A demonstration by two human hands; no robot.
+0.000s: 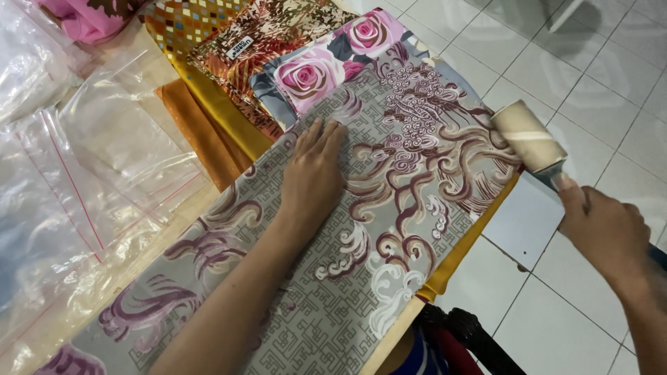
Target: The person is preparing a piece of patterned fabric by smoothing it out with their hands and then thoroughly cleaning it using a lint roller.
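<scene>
While L hand (314, 173) pins grey fabric (389, 229), lint roller (529, 136) right.

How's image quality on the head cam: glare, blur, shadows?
Head view: even, soft light; faint shadow under the left hand on the grey patterned cloth; glare on the clear plastic bags at left washes out their detail; the lint roller and right hand look slightly soft; floor tiles bright but not blown out; tile lines look straight.

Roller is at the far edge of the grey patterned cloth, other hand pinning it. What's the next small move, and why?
Probably draw the lint roller in the right hand back across the grey cloth: it sits at the cloth's edge, and the left hand lies flat on the cloth.
</scene>
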